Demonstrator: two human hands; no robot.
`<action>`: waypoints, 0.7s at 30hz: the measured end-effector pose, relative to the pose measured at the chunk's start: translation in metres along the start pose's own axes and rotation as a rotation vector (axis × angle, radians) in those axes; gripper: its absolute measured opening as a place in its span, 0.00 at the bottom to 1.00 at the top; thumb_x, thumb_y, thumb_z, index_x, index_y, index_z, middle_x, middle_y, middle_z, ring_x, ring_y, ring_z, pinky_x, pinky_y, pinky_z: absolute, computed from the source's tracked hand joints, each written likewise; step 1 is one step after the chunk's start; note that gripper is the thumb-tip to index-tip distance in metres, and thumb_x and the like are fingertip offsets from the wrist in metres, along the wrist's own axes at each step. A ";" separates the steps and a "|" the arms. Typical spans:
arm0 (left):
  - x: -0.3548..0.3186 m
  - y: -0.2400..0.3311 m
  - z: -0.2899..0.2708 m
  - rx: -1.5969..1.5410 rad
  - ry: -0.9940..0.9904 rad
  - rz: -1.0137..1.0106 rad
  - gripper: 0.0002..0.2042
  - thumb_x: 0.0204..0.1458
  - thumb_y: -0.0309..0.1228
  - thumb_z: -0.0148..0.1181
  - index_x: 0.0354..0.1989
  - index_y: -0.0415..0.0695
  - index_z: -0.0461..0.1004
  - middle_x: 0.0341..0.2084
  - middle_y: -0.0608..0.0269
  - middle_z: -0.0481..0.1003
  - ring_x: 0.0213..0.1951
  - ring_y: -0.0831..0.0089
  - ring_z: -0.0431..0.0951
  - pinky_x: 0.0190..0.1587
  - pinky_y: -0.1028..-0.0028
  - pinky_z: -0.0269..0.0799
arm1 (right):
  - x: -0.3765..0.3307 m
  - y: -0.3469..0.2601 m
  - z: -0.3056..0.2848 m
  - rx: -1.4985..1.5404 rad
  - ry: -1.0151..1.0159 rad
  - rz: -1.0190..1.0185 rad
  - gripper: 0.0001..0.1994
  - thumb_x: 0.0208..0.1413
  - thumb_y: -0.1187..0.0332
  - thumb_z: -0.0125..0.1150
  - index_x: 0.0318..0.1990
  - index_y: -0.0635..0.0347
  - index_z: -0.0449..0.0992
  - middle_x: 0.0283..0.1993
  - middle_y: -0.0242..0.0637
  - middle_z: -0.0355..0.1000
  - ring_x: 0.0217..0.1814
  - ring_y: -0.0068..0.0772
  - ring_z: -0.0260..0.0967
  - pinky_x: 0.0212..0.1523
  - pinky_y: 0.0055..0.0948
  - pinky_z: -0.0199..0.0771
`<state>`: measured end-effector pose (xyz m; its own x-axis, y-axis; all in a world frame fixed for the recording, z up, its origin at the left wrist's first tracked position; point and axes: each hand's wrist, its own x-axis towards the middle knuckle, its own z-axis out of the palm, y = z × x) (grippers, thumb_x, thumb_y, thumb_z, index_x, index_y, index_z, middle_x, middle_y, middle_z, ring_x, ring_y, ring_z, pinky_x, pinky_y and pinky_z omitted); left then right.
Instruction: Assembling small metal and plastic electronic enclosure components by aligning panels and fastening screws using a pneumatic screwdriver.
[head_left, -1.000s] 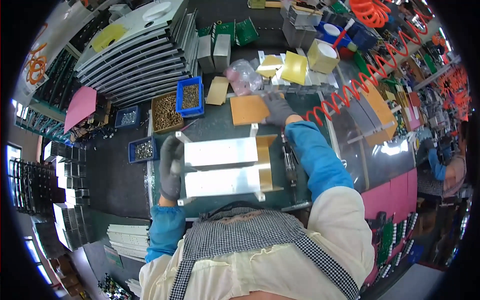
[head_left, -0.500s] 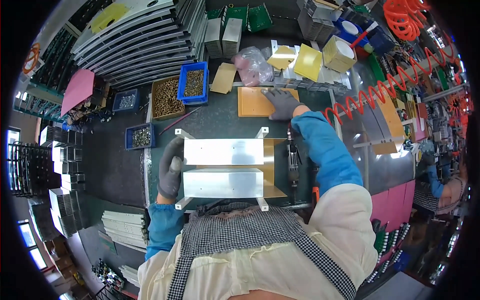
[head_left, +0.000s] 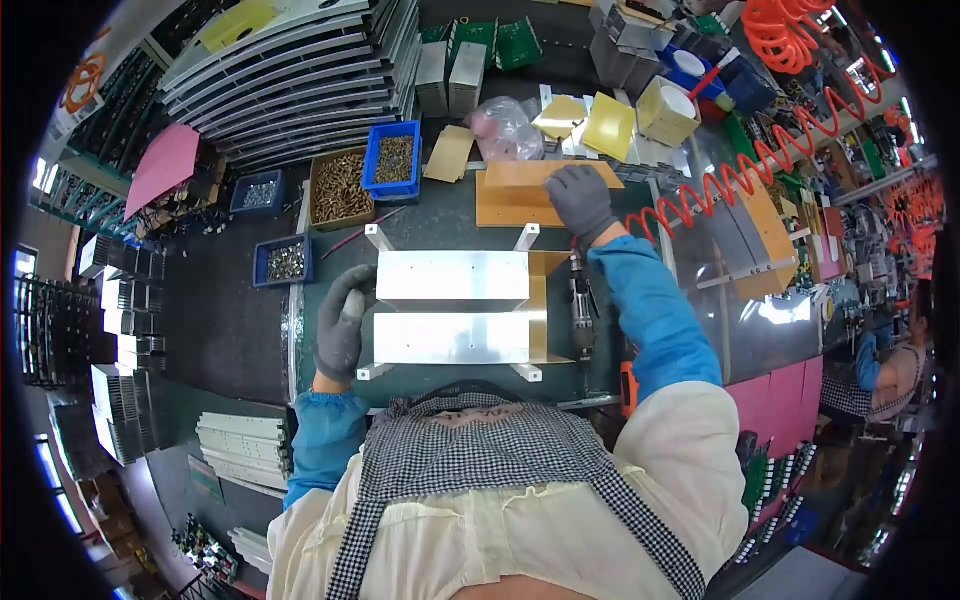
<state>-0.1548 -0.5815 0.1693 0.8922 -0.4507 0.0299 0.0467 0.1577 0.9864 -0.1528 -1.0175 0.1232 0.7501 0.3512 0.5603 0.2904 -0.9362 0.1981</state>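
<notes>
My right hand [head_left: 582, 203], in a grey glove, grips the edge of a thin orange-brown sheet [head_left: 522, 174]. That sheet is tilted up off a flat stack of like sheets [head_left: 493, 214]. In front of me lie two silvery metal channels [head_left: 453, 338] side by side, with white corner posts [head_left: 527, 237] sticking out and an orange-brown sheet [head_left: 538, 315] showing between and beyond their right end. Beside their left end rests my left hand [head_left: 343, 325], also gloved, fingers stretched and thumb apart, its fingertips close to the upper channel. Whether they touch it I cannot tell.
A power screwdriver [head_left: 582, 310] lies right of the channels. Blue bins [head_left: 392, 188] and a carton of brass-coloured fasteners [head_left: 340, 212] stand at the back left. A red coiled hose [head_left: 700, 212] hangs at the right. Stacked metal panels [head_left: 290, 90] fill the far left.
My right hand has closed on a sheet it lay flat upon and lifted its near edge off the stack. My left hand stays at the channels' left end.
</notes>
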 end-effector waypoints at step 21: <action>-0.007 -0.028 -0.003 0.081 0.075 -0.094 0.20 0.61 0.39 0.55 0.55 0.36 0.69 0.46 0.59 0.74 0.46 0.71 0.74 0.48 0.72 0.71 | -0.049 0.033 0.042 0.238 -0.764 1.351 0.48 0.44 0.47 0.70 0.67 0.61 0.52 0.61 0.53 0.65 0.61 0.53 0.66 0.56 0.46 0.69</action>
<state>-0.1609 -0.5804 0.1413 0.9168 -0.3928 -0.0724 0.0978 0.0452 0.9942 -0.1552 -1.0649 0.0683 0.6126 -0.7196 -0.3271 -0.7904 -0.5536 -0.2623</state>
